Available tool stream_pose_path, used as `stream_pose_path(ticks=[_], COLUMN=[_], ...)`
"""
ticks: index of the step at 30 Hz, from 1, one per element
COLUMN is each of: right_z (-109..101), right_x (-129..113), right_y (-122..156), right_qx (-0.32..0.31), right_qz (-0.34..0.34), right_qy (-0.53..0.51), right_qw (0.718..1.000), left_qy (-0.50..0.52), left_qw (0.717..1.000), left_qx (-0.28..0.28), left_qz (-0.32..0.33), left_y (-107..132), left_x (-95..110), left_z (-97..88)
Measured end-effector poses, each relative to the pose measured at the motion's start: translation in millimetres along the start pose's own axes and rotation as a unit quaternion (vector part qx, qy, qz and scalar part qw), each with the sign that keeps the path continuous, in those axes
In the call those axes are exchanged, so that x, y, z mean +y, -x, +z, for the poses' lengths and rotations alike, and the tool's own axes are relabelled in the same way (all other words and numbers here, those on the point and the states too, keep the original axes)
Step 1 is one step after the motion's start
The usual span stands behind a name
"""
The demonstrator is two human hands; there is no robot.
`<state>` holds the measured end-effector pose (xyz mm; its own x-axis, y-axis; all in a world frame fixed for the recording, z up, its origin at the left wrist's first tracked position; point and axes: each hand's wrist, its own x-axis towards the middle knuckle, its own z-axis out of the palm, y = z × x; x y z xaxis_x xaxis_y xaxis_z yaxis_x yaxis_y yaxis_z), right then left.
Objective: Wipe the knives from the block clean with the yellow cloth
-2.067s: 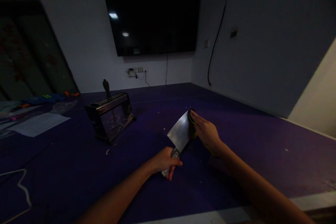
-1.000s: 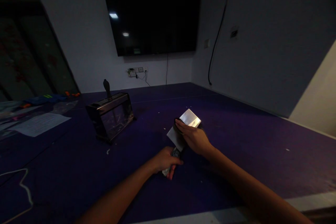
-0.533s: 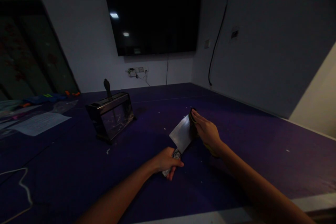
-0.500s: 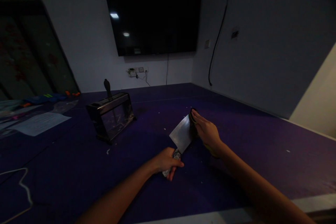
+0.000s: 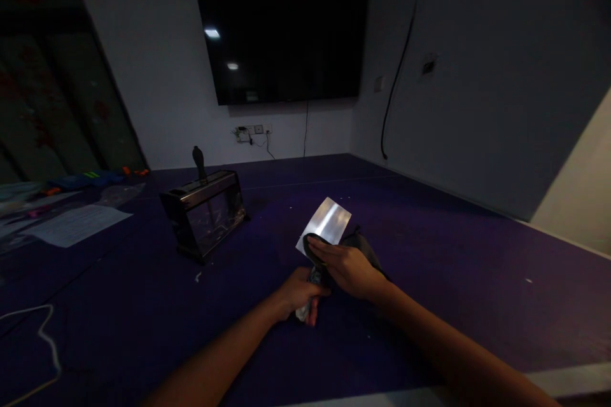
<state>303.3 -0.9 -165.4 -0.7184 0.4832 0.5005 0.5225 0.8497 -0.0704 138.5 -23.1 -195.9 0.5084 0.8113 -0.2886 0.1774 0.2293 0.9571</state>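
A cleaver point(image 5: 329, 221) with a broad, shiny blade points away from me, a little above the purple surface. My left hand point(image 5: 300, 294) is wrapped round its handle, which looks covered in a pale, crinkled wrapping. My right hand point(image 5: 351, 267) presses a dark cloth point(image 5: 365, 249) against the blade's lower part, close to the handle. Part of the cloth hangs out beyond the far side of that hand. The fingers hide the blade's base.
Left of the hands stands a knife block point(image 5: 205, 213) with clear sides and one black handle sticking up. Papers point(image 5: 76, 224) and a white cord point(image 5: 50, 337) lie on the purple surface point(image 5: 453, 267) at the left. A television point(image 5: 286, 44) hangs on the back wall.
My right hand has moved with the cloth from the blade's far end down and left toward the handle. The far part of the blade is now uncovered. My left hand keeps its hold.
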Motion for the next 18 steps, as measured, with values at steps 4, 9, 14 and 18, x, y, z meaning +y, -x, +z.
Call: stream_pose_path(ticks=[4,9,14,18], right_z=[2.3,2.0,2.4,1.0], right_x=[-11.1,-8.6,-5.8,-2.8], right_y=[-2.7,-1.4,-0.5,0.7], right_qx=[-0.022,-0.034,-0.04,-0.035], right_qz=[-0.031,-0.039,-0.035,-0.032], right_qy=[-0.033,-0.037,-0.03,-0.023], right_qw=[0.999,0.998,0.998,0.999], left_qy=[0.007,0.018,0.03,0.054], left_qw=[0.999,0.999,0.999,0.998], left_qx=[0.031,0.027,0.014,0.005], left_qz=[0.011,0.009,0.021,0.033], left_y=[0.8,1.0,2.1,3.7], left_x=[-0.7,0.8,1.7,1.8], left_z=[0.1,0.4,0.6,-1.6])
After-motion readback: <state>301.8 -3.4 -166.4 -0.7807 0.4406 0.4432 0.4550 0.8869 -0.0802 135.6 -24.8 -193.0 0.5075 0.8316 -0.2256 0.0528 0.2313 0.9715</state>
